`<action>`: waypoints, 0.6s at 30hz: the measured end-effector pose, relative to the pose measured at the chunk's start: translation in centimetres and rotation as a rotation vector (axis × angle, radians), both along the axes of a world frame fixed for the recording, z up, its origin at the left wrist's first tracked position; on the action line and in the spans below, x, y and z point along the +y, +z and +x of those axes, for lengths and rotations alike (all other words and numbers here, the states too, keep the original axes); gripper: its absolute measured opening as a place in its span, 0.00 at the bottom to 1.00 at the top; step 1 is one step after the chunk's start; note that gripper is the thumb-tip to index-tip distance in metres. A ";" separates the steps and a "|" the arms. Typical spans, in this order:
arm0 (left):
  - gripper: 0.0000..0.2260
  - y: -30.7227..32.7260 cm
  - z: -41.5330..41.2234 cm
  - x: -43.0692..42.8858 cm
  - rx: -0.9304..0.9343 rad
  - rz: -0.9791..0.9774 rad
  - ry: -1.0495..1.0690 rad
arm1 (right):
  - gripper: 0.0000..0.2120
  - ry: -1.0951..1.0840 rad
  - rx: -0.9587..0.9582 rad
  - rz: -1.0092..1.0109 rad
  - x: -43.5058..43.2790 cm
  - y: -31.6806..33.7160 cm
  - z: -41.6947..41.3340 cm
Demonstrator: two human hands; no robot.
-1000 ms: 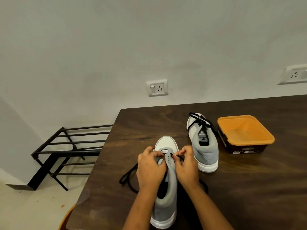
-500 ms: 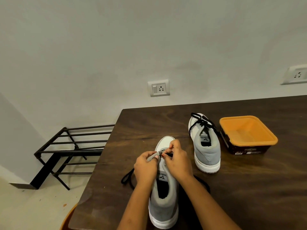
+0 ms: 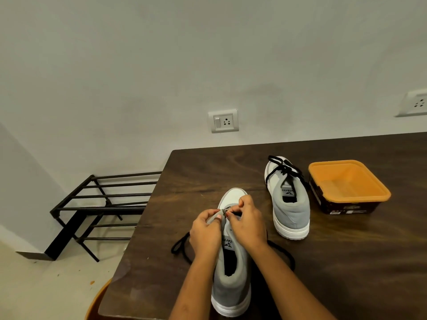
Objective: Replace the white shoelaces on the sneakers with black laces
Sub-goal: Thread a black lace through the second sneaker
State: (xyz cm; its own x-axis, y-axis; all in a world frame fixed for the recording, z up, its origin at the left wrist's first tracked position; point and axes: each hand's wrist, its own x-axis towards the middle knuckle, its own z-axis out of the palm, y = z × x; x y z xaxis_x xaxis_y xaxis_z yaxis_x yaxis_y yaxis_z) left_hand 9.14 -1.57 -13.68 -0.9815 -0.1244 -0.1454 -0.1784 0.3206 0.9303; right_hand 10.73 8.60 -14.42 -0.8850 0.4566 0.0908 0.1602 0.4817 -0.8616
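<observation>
Looking down, I see the near sneaker (image 3: 231, 285) standing on the dark table (image 3: 346, 273), its toe pointing away from me. My left hand (image 3: 204, 232) pinches the grey eyelet flap near the toe, and my right hand (image 3: 248, 225) pinches the end of the black lace (image 3: 179, 243) just beside it. The loose lace lies on both sides of the shoe. The second sneaker (image 3: 291, 209), already laced in black, stands near an orange tub (image 3: 349, 181).

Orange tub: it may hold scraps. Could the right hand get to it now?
Probably, after letting go: the right hand pinches the lace at the near sneaker, and the far sneaker stands between it and the tub, low enough to pass over.
</observation>
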 end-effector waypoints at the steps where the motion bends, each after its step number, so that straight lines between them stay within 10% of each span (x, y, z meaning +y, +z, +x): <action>1: 0.03 0.0 0.1 0.0 0.002 0.000 0.002 | 0.14 0.021 -0.004 0.023 0.0 0.0 0.0; 9: 0.06 0.1 0.5 0.1 0.022 0.030 0.046 | 0.14 0.058 0.019 0.110 -0.2 0.3 0.0; 14: 0.15 -0.1 -0.1 -0.4 -0.184 0.427 -0.105 | 0.08 0.058 0.028 0.126 0.2 -0.5 -0.1; 18: 0.03 -0.4 -1.0 -0.9 0.012 0.134 -0.253 | 0.08 0.111 0.001 0.168 0.7 -1.3 -0.5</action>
State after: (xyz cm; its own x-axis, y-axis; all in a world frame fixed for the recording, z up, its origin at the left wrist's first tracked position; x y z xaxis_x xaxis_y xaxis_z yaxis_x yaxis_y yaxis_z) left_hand 8.18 -2.45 -14.10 -0.9807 0.1439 -0.1322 -0.0972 0.2276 0.9689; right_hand 10.25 9.28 -15.70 -0.9289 0.3347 0.1587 0.0972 0.6337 -0.7674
